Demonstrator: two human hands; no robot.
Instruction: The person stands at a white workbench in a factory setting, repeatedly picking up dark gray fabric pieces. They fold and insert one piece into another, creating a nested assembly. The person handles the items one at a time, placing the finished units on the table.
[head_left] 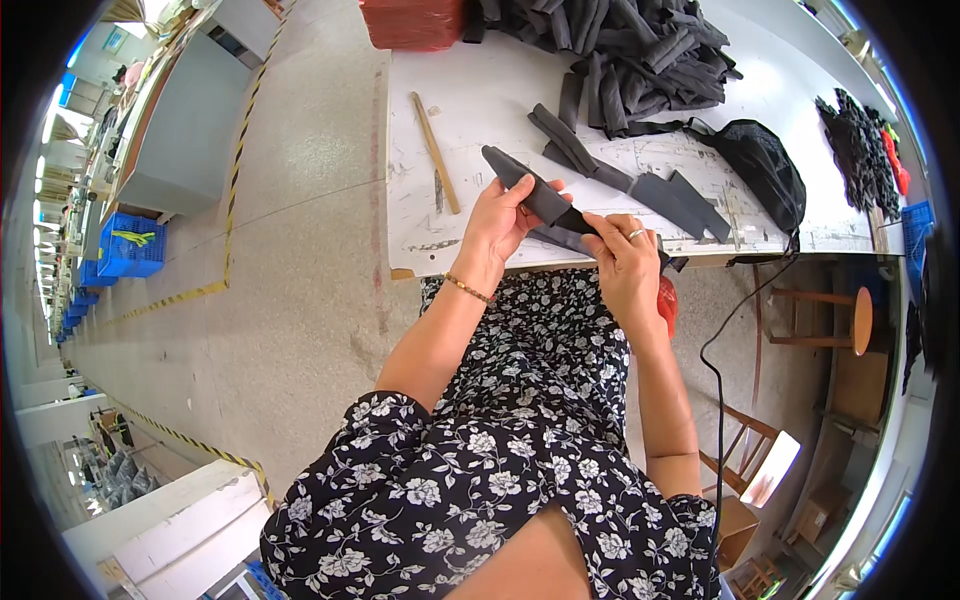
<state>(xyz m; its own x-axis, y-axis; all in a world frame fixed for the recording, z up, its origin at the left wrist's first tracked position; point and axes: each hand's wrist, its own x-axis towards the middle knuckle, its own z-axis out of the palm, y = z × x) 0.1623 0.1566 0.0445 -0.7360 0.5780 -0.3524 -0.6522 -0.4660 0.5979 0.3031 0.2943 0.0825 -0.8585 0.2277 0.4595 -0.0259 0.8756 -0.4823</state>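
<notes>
Just above the front edge of the white table (480, 235), my left hand (497, 225) is closed around a dark grey folded fabric strip (541, 198), its thumb pressed on top. My right hand (628, 272) wears a ring and pinches the strip's narrower black lower end. The strip slants from upper left to lower right between both hands. Part of another dark strip shows beneath them. Beyond my hands, a rolled grey strip (563, 140) and flat strips (682, 203) lie on the table.
A large pile of grey strips (650, 70) lies at the back, beside a red package (412, 25). A wooden stick (436, 155) is at the left. To the right are a black mesh bag (762, 165), a hanging black cord (718, 400) and a wooden stool (860, 320).
</notes>
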